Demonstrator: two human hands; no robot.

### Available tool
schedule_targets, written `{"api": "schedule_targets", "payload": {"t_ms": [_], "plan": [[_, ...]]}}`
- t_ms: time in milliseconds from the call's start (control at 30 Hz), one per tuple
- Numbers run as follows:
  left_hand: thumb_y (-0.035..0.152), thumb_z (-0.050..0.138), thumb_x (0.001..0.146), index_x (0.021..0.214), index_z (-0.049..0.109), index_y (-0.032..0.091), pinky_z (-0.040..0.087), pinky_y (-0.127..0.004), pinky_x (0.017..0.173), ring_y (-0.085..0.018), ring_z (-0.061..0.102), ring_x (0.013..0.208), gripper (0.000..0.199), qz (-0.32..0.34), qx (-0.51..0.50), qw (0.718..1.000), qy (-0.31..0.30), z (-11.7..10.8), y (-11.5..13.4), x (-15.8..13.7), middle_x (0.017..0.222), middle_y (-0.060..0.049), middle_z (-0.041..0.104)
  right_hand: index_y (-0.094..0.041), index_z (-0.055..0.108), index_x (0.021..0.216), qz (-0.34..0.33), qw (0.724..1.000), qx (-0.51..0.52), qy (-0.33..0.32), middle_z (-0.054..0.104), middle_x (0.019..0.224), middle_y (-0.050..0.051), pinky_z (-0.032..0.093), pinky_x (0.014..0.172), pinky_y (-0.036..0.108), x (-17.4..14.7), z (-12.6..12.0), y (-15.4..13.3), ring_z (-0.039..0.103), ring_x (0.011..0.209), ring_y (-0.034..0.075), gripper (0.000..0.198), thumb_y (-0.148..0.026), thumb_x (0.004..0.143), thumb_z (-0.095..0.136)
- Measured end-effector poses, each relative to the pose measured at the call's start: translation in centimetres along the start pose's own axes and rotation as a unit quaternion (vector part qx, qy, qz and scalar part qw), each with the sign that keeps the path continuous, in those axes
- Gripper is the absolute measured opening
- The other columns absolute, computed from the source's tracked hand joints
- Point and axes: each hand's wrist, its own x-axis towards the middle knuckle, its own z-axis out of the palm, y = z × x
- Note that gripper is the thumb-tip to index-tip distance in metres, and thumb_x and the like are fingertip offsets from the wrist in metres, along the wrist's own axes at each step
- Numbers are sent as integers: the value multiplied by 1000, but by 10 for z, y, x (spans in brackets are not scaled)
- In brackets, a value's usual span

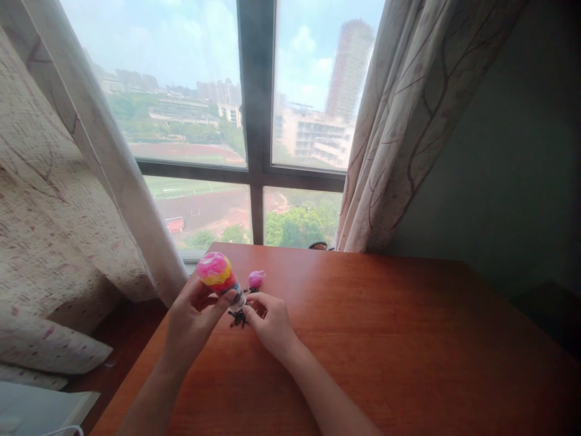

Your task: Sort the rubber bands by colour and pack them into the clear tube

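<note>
My left hand (193,309) is wrapped round a small clear bottle (221,277) filled with pink, yellow, red and darker bands of colour. The bottle is tilted, its wide pink end up to the left and its narrow clear end down to the right. At that lower end my right hand (270,318) has its thumb and fingers drawn together; whatever they pinch is hidden. Several thin black loops, like small hair ties (238,318), lie on the table under the bottle. Just beyond my right fingers sits a small pink rounded piece (256,278), with more black bits beside it.
The brown wooden table (385,339) stretches to the right. Behind it is a window (256,133) between patterned curtains (385,139). A dark curved object (318,246) shows past the table's far edge. A pale surface (43,406) stands at the lower left.
</note>
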Motion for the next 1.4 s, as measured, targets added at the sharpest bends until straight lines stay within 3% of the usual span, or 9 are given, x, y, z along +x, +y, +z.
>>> {"api": "schedule_targets", "payload": {"t_ms": [200, 333, 433, 533, 667, 933, 1133, 1300, 1400], "plan": [[28, 88, 57, 89, 73, 19, 55, -23, 71, -20, 68, 77, 37, -14, -6, 999, 49, -1, -2, -1, 82, -2, 75, -15, 74, 81, 86, 975, 206, 21, 64, 70, 2, 39, 53, 22, 1, 10, -5, 51, 58, 12, 26, -39, 70, 72], [32, 84, 66, 91, 72, 18, 54, -20, 68, -16, 68, 76, 31, -23, -42, 997, 57, -2, -10, 2, 83, -1, 75, -14, 73, 85, 140, 950, 279, 11, 51, 56, -3, 26, 42, 20, 0, 10, -7, 36, 46, 7, 36, -46, 69, 70], [34, 83, 67, 92, 71, 17, 55, -20, 66, -14, 68, 74, 32, -66, -123, 988, 73, 0, -13, 4, 83, 0, 74, -16, 72, 96, 134, 937, 322, -6, 46, 56, -5, 23, 41, 20, -4, 10, -10, 31, 45, 6, 41, -46, 68, 71], [31, 86, 63, 89, 69, 17, 56, -19, 63, -12, 69, 71, 34, -124, -200, 968, 84, 6, -14, 5, 84, 1, 74, -22, 62, 121, 105, 927, 357, -52, 48, 63, -6, 26, 43, 20, -11, 18, -15, 34, 48, 7, 59, -40, 67, 74], [29, 88, 59, 86, 70, 13, 56, -18, 60, -12, 69, 65, 36, -171, -211, 961, 58, 10, -16, 4, 80, -1, 74, -24, 49, 134, 74, 940, 323, -77, 48, 63, -7, 30, 46, 20, -14, 29, -20, 37, 49, 8, 70, -40, 70, 73], [29, 89, 59, 84, 70, 12, 58, -21, 68, -15, 69, 74, 35, -146, -180, 973, 18, 3, -6, 3, 82, -3, 75, -16, 63, 109, 147, 921, 327, -155, 51, 49, -8, 29, 38, 18, -3, 3, -22, 41, 38, 6, 53, -57, 76, 70], [31, 90, 56, 82, 70, 13, 58, -21, 64, -14, 68, 68, 37, -145, -165, 974, 50, 8, -5, -2, 77, -1, 74, -14, 70, 100, 139, 936, 309, -92, 65, 59, 1, 26, 38, 18, -4, 8, -21, 54, 42, 9, 53, -58, 71, 73], [32, 89, 58, 85, 69, 14, 58, -23, 64, -15, 67, 68, 38, -114, -111, 985, 73, 1, -11, -8, 76, 0, 73, -12, 71, 91, 141, 940, 308, -42, 65, 56, 1, 38, 39, 20, -3, 13, -20, 53, 41, 10, 53, -55, 61, 81], [34, 87, 61, 88, 69, 14, 58, -23, 66, -15, 67, 71, 38, -102, -82, 988, 77, -6, -16, -12, 79, -1, 73, -13, 68, 82, 137, 940, 309, -56, 65, 56, 1, 44, 40, 22, -3, 15, -16, 55, 42, 11, 50, -54, 58, 82]]}}
